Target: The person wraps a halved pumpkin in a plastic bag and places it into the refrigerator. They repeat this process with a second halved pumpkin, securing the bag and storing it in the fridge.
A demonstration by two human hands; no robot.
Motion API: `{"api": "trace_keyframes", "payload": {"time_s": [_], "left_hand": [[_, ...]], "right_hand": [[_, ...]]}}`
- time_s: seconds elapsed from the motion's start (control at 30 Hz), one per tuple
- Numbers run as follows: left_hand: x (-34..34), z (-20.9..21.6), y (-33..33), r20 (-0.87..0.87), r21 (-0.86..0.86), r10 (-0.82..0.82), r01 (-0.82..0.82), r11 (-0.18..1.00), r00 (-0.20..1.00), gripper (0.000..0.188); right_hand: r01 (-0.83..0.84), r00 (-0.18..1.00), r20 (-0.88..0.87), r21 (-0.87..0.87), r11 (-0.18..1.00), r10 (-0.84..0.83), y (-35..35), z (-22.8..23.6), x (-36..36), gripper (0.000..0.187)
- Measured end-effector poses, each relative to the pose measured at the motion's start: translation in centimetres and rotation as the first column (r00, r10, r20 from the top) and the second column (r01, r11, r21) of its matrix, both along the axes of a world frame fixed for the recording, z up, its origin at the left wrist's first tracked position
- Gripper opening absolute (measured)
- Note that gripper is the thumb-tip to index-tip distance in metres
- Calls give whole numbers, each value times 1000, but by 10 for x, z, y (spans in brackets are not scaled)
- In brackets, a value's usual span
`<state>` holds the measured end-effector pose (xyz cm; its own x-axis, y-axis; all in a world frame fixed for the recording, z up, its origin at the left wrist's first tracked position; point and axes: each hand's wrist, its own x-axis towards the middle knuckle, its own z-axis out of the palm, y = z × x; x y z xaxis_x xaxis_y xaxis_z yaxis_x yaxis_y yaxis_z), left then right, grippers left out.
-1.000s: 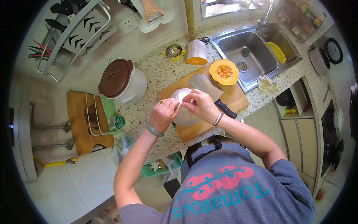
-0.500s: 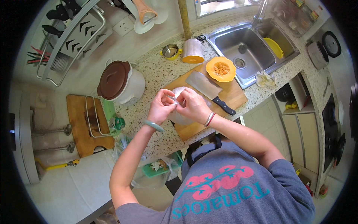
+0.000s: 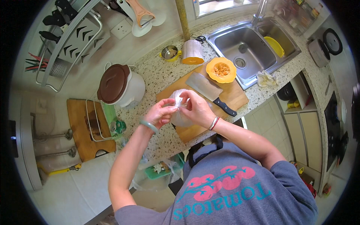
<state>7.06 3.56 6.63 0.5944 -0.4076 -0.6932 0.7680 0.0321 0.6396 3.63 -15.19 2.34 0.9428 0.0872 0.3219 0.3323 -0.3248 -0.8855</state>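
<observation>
A whitish, see-through plastic bag [image 3: 181, 119] sits at the left end of the wooden cutting board [image 3: 236, 98], its neck bunched together; what it holds is unclear. My left hand [image 3: 160, 114] pinches the gathered neck between thumb and fingertips. From the other side my right hand [image 3: 198, 111] grips the same neck with its fingertips. Beyond my right hand a cleaver [image 3: 204, 84] with a black handle lies flat on the board. A cut pumpkin piece [image 3: 222, 70], its seeds facing up, rests at the board's far edge. Another pumpkin piece [image 3: 193, 52] lies behind it, near the wall.
A white pot with a brown lid [image 3: 113, 83] stands at the left, and a small yellow-handled metal cup [image 3: 170, 53] farther back. To the right is a steel sink [image 3: 240, 45] with a cloth [image 3: 267, 79] by its edge. A green bin [image 3: 159, 170] hangs below the counter.
My fingers have shifted on the bag's neck: the left hand has moved slightly down and outward, and the right fingers have lifted. More of the bag's top shows between them.
</observation>
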Motion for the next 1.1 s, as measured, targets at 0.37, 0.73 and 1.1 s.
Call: {"api": "trace_keyframes", "payload": {"time_s": [0.37,0.73,1.1], "left_hand": [[-28,-13,-12,108,56,243,-250,967,964,39],[-32,-10,-21,566,286,-8,-187,940,824,29],[-46,12,-36,706,679,-690,-424,599,156,39]], "right_hand": [[-105,990,-95,-35,994,101,-9,11,-10,19],[-120,978,-177,-70,990,106,-11,8,-4,16],[-249,899,-331,150,957,286,-18,3,10,16]]}}
